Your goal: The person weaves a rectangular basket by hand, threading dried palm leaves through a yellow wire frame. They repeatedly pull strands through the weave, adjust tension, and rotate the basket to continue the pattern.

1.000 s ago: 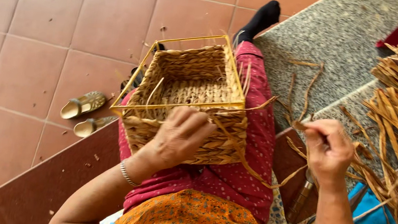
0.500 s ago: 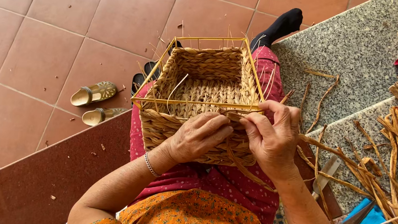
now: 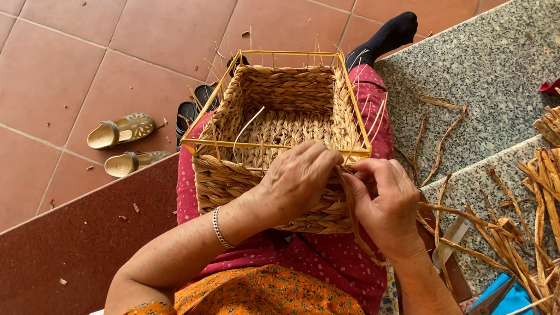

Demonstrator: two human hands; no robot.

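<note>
Head view: woven basket on its yellow wire frame rests on the lap. Left hand and right hand, fingers pinched on a dried strand at the rim's 6 o'clock side, seem mid-weave; tucking it tight likely follows.

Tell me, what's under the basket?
The basket rests on the person's lap, on dark pink dotted cloth. Both hands, left and right, cover its near rim. What lies directly beneath its base is hidden.
</note>
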